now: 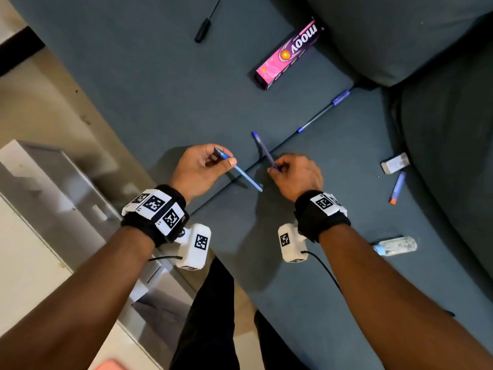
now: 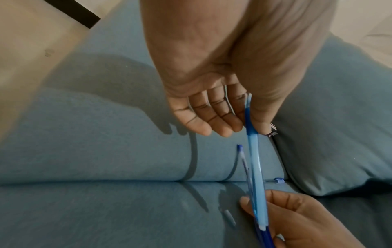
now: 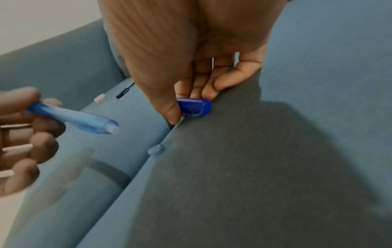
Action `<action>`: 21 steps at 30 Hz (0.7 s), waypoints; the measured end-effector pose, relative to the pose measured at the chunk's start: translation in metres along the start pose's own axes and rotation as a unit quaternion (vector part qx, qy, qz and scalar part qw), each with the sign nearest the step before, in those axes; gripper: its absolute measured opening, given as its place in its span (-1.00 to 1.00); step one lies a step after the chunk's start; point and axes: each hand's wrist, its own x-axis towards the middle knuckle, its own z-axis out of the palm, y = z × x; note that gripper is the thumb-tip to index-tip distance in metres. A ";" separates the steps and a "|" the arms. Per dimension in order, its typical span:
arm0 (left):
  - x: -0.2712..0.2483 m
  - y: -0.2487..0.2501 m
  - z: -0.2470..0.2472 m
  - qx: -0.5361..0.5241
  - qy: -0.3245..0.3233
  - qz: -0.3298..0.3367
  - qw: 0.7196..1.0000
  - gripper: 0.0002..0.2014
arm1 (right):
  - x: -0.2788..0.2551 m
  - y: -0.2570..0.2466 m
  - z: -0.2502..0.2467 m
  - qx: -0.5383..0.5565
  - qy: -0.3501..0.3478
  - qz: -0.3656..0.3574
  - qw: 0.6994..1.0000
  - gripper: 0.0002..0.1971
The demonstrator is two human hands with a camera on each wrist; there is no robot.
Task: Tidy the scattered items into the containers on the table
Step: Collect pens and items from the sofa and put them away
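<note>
Pink box, black screwdriver, white eraser on sofa.

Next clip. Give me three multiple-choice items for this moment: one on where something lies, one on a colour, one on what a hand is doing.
1. Where does the pink box lie?
A. on the sofa cushion
B. on the floor
C. in the left hand

2. What colour is the pen in the left hand?
A. red
B. light blue
C. black

3. What is the right hand doing?
A. resting flat and empty
B. pinching a dark blue pen
C. lifting the clear bottle

Key: 1 A, the box sits on the grey cushion. 2 B, the light blue pen shows between its fingers. 3 B, its fingers close on the dark blue pen; the clear bottle lies apart.
</note>
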 end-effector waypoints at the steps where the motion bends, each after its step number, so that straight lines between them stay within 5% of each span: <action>1: 0.002 0.001 0.001 -0.001 0.008 -0.001 1.000 -0.90 | 0.001 0.000 0.000 0.015 0.005 0.007 1.000 -0.80; 9: 0.015 0.011 0.007 -0.045 0.003 -0.044 0.998 -0.88 | -0.011 0.012 -0.014 0.304 0.012 0.054 0.951 -0.84; 15: 0.021 0.019 0.016 -0.014 -0.032 0.003 0.999 -0.87 | -0.018 0.007 -0.043 0.289 -0.034 -0.008 0.957 -0.89; 21: 0.025 0.023 0.030 -0.019 0.011 -0.001 1.000 -0.88 | 0.000 -0.014 -0.046 0.324 -0.021 -0.019 0.946 -0.92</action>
